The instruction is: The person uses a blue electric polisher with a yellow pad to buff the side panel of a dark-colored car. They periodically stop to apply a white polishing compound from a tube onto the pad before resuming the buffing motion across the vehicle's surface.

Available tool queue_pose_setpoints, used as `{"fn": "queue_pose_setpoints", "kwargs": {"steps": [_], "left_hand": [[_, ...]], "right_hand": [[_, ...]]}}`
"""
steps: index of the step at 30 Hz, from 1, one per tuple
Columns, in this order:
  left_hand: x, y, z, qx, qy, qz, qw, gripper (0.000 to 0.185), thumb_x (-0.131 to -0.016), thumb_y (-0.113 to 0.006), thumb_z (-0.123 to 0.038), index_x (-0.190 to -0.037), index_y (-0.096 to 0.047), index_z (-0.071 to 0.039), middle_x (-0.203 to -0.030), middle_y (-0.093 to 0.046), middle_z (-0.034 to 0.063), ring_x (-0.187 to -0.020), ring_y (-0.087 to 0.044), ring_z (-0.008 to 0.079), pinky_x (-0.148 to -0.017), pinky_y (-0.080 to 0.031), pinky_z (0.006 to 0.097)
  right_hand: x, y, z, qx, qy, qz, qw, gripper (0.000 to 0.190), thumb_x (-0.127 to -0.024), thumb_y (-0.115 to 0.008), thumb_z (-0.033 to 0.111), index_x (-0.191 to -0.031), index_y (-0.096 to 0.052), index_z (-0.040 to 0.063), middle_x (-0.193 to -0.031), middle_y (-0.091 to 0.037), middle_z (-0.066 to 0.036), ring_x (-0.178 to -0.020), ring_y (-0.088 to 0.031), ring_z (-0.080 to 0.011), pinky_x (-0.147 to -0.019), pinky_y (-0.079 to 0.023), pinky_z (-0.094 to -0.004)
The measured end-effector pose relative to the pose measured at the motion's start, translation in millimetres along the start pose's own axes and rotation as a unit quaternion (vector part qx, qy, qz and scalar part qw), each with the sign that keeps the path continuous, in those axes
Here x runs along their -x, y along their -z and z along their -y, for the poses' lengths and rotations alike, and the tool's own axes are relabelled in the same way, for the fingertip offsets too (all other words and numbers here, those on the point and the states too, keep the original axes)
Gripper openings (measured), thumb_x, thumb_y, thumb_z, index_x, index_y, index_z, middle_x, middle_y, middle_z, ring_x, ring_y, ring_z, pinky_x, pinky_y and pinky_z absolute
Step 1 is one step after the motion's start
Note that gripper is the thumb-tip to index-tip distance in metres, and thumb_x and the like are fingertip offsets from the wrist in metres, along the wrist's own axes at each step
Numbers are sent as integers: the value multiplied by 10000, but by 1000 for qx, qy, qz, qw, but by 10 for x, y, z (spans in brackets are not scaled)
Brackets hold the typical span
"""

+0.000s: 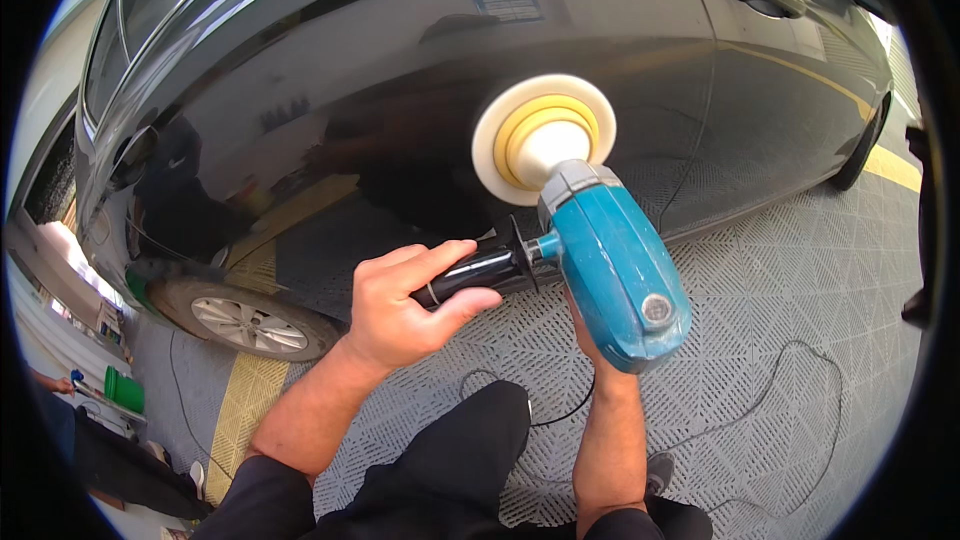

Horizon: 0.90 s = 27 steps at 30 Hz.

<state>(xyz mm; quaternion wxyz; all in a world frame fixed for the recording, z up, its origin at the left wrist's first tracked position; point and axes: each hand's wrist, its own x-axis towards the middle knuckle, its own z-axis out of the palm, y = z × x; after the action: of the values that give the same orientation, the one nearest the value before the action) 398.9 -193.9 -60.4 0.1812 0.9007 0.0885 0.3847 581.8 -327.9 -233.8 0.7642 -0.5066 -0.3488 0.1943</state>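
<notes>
A teal rotary polisher (pixel 622 270) is before me, its round white and yellow polishing pad (pixel 546 136) against or close to the dark door panel of a car (pixel 420 105). My left hand (pixel 409 300) is closed round the black side handle (pixel 480 274), with the thumb and index finger lying along it. Behind the polisher's body, my right hand (pixel 581 326) is mostly hidden; its wrist shows just below the tool, and its fingers cannot be seen. Whether the pad is spinning cannot be told.
A power cord (pixel 836 405) loops over the grey grated floor tiles (pixel 720 360). The car's wheel (pixel 251 324) stands at the left, beside a yellow floor strip (pixel 247 397). Another person in dark trousers (pixel 124 457) is at the far left, near a green bucket (pixel 124 390).
</notes>
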Motion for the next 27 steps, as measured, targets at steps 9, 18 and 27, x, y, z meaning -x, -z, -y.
{"fn": "queue_pose_setpoints", "kwargs": {"steps": [9, 18, 27], "left_hand": [[1058, 1151, 803, -85, 68, -103, 989, 500, -831, -850, -393, -1069, -783, 42, -793, -714, 107, -690, -670, 216, -641, -522, 340], [64, 533, -89, 21, 134, -16, 991, 311, -878, -846, -214, -1094, -803, 5, -846, -785, 103, -713, -720, 147, -692, -553, 288], [-109, 765, -186, 29, 146, -30, 988, 307, -888, -853, -228, -1089, -820, 2, -862, -798, 93, -772, -725, 128, -735, -566, 290]], "right_hand": [[184, -1428, 452, 251, 72, 79, 962, 447, -898, -808, 201, -1273, -607, 62, -1110, -669, -126, -827, -741, -364, -734, -626, -485], [-203, -501, 878, 88, 123, -45, 987, 291, -917, -752, 101, -1186, -656, 42, -1089, -700, -183, -926, -733, -374, -823, -606, -467], [-255, -661, 909, 30, 118, -9, 993, 309, -975, -759, 72, -1273, -717, 2, -1149, -764, -69, -996, -725, -159, -901, -611, -341]]}}
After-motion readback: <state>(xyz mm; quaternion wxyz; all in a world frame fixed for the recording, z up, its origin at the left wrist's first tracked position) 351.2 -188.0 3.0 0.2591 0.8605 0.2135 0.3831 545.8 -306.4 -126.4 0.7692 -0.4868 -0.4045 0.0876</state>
